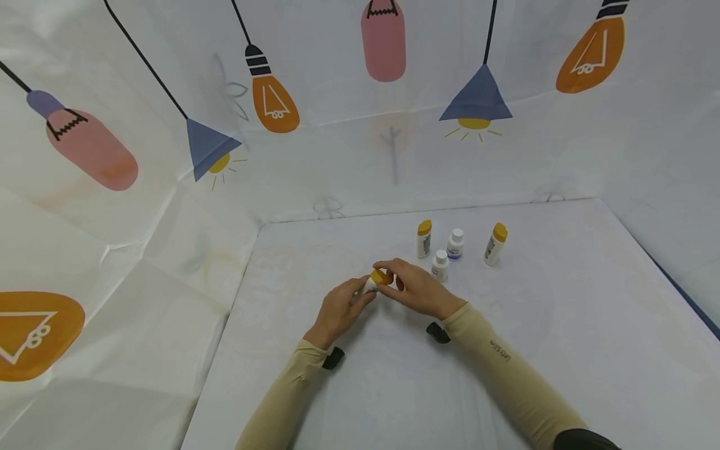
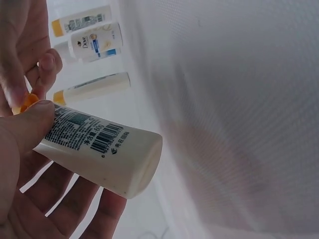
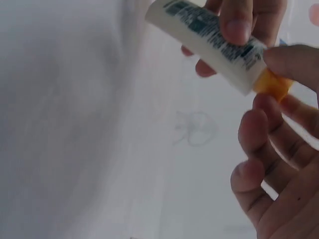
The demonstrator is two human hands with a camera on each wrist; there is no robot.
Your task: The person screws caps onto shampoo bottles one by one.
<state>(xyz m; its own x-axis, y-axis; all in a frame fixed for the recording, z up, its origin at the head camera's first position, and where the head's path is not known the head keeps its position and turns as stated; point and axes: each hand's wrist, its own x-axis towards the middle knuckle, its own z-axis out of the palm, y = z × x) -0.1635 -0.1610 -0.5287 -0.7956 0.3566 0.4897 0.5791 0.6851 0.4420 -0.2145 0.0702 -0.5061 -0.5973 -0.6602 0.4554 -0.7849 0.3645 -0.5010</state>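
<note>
A small white bottle [image 2: 104, 149] with an orange-yellow cap [image 3: 272, 83] is held tilted between both hands above the table. My left hand [image 1: 339, 312] grips its body, thumb across the printed label with the barcode. My right hand [image 1: 419, 289] pinches the cap, thumb on one side and fingertips on the other. In the right wrist view its remaining fingers are loosely bent below the cap. The left wrist view shows part of the cap covered by fingers, and I cannot tell whether its lid is raised.
Behind my right hand stand two white-capped bottles [image 1: 455, 245] and a yellow-capped bottle [image 1: 424, 240]. Another yellow-capped bottle [image 1: 495, 247] stands farther right. The white table [image 1: 562, 300] meets a white sheet wall [image 1: 337, 156] printed with lamps at its back and left.
</note>
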